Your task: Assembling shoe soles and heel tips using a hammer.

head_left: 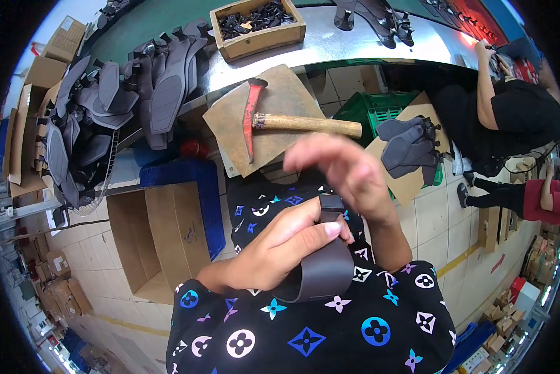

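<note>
My left hand is closed around a dark brown heeled shoe, held low over my lap. A wide, smooth leather band curves below the fingers, and the block-shaped heel points up past the thumb. Much of the shoe is covered by the hand. My right hand is raised just beyond the heel, apart from it, its fingers loosely bent and blurred by motion; nothing shows in it. Ahead lies a hammer with a red head and wooden handle, on a worn brown board.
A wooden box of small black pieces stands on the metal table. Dark shoe soles pile up at left, above a cardboard box. At right, more dark shoe parts lie on cardboard over a green crate; a co-worker sits beyond.
</note>
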A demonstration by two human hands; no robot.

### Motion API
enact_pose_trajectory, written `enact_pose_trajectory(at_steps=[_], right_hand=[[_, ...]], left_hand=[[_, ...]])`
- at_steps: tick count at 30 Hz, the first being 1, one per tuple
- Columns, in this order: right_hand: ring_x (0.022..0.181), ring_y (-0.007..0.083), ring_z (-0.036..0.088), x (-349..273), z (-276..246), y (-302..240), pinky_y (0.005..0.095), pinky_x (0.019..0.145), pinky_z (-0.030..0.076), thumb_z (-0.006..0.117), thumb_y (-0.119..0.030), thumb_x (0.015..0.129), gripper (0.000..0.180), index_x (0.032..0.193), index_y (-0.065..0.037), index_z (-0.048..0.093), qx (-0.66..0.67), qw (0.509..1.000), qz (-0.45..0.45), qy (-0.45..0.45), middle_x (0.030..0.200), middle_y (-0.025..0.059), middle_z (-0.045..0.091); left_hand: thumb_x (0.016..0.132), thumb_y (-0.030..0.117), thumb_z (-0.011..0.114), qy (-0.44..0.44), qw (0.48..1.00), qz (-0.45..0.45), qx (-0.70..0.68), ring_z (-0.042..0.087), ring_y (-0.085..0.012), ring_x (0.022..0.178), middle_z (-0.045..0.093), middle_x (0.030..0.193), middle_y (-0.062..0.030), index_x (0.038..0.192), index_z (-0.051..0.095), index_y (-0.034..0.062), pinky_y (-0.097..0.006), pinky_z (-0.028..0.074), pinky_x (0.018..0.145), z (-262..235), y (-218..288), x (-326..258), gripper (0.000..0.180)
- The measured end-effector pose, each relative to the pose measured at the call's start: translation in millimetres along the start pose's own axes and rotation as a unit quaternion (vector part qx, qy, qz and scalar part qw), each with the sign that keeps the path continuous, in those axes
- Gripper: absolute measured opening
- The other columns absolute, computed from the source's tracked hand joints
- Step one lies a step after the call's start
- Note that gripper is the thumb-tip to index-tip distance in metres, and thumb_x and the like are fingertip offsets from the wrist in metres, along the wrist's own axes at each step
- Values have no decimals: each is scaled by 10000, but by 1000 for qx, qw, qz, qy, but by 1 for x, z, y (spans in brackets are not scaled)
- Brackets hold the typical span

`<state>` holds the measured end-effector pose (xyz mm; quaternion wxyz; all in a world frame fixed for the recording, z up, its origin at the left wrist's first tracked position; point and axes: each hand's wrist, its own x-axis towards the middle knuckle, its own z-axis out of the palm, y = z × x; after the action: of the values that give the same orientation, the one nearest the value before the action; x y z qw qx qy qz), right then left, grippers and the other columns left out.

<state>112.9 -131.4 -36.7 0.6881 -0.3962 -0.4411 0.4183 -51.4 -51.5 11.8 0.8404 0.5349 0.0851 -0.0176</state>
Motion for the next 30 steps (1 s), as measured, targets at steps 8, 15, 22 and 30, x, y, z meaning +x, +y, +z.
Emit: enact_pose_trajectory(at_steps=[8,15,22,30], right_hand=[[747,343,693,15,-69,53,428,644,554,706,-363,877,543,1269,-61,483,-738,670,20,-78,923,147,672],[626,159,589,3,-48,16,312,559,470,591,-167,1006,242,1147,25,550,-386,912,58,129,770,134,611],[762,320,681,-5,-13,-2,346,695,533,604,-97,982,261,1201,31,546,-475,873,-23,105,889,195,659],[590,157,522,-13,-1,-33,282,519,392,601,-232,978,232,986,-3,562,-440,847,-238,182,740,57,532]], left_hand=[[968,194,563,118,917,237,297,572,-239,1086,665,1096,-117,1040,682,2,-363,424,973,-37,15,11,237],[932,254,639,336,778,286,448,559,-240,1036,659,966,-62,1080,722,74,-370,335,970,-110,4,37,248],[935,358,637,385,627,194,649,570,-260,1212,696,1220,23,1152,731,156,-600,146,1114,-165,-44,74,311],[890,598,584,350,615,147,691,365,-269,1453,600,1400,25,1373,603,213,-710,-87,1136,-173,-39,71,618]])
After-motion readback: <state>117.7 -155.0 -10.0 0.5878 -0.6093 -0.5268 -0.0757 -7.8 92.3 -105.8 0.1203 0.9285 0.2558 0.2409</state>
